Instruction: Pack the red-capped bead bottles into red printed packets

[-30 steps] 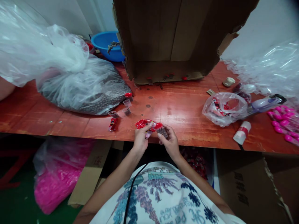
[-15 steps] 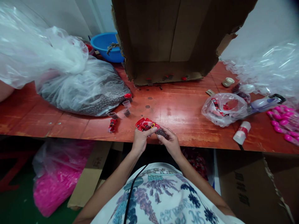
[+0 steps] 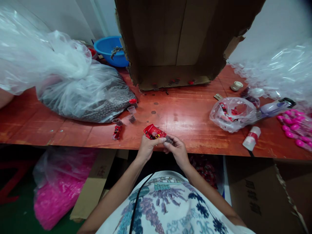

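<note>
Near the table's front edge, both of my hands hold one small red printed plastic packet (image 3: 154,131). My left hand (image 3: 146,147) pinches its red part, thumb on top. My right hand (image 3: 178,150) closes on its right end, where dark round beads show through clear plastic. To the left lie another red packet (image 3: 117,132) and a small clear cup of dark beads (image 3: 117,122). Behind them stand an upturned-looking clear cup (image 3: 132,110), another cup with dark contents (image 3: 132,119) and one with a red top (image 3: 133,102).
A big clear bag of dark beads (image 3: 97,97) sits at left, before a blue basin (image 3: 109,48). An open cardboard box (image 3: 175,73) stands at the back. At right are a bag of red packets (image 3: 219,120), a tape gun (image 3: 274,109) and pink pieces (image 3: 296,127).
The red packet has turned and flattened slightly in my hands, its printed face showing more. Both hands stay in nearly the same place; the whole view has shifted slightly.
</note>
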Tool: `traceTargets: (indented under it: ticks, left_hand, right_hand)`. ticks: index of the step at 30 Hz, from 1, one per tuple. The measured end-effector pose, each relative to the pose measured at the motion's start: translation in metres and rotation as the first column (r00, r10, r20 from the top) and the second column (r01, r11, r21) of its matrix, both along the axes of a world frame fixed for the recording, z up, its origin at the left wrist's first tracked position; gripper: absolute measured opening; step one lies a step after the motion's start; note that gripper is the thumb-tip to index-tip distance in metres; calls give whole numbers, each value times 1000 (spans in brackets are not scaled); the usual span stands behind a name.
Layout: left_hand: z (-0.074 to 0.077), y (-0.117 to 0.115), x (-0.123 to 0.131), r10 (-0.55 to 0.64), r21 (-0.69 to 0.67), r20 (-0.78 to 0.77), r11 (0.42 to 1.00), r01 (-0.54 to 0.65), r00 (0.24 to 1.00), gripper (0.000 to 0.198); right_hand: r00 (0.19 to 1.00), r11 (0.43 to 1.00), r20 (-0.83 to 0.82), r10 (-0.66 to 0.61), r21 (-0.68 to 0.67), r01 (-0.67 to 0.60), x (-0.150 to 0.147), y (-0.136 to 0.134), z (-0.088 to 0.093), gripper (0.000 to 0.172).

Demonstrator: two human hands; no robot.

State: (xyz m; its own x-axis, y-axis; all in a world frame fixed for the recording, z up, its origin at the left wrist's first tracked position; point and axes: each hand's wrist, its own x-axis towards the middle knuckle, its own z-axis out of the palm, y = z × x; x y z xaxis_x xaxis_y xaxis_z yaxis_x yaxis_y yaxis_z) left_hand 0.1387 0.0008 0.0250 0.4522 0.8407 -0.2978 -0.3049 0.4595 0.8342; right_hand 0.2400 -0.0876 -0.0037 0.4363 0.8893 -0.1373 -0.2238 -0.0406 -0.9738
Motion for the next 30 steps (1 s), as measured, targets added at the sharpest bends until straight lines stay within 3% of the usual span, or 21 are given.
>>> traceTargets:
  ticks: [2, 4, 6, 9, 11, 16, 21, 25, 30]
  left_hand:
    - [2, 1, -1, -66, 3, 14, 998, 66, 998, 47]
    - [3, 2, -1, -63, -3, -2, 998, 63, 998, 41]
    - [2, 3, 0, -16, -4, -36, 1000, 16, 999, 31]
    - [0, 4, 2, 25, -8, -79, 1000, -26, 997, 25]
    - [0, 4, 2, -3, -18, -104, 1000, 1, 995, 25]
    - [0, 2, 1, -165, -36, -111, 986, 162, 980, 23]
    - [-4, 3, 1, -92, -31, -79, 995, 90, 993, 23]
    - [-11, 2, 5, -98, -6, -57, 995, 98, 994, 20]
    - [-19, 11, 4, -37, -150, -15, 988, 34, 999, 27]
  right_hand:
    - [997, 1000, -74, 6, -2, -6, 0, 0, 0, 43]
    - [1000, 1000, -25, -9, 9, 9, 1, 0, 1, 50]
    - [989, 999, 146, -9, 43, 3, 3, 0, 1, 51]
    - [906, 992, 421, 38, 96, -86, 8, -1, 0, 48]
    - [872, 986, 484, 71, 96, -133, 9, 0, -2, 50]
    - [905, 995, 423, 53, 57, -85, 10, 3, -7, 53]
    - [908, 998, 419, -24, 57, 0, 20, 5, -10, 35]
    - [942, 997, 327, -79, 21, 77, 20, 8, -15, 30]
    - [967, 989, 244, -72, -108, 101, 33, 11, -21, 32]
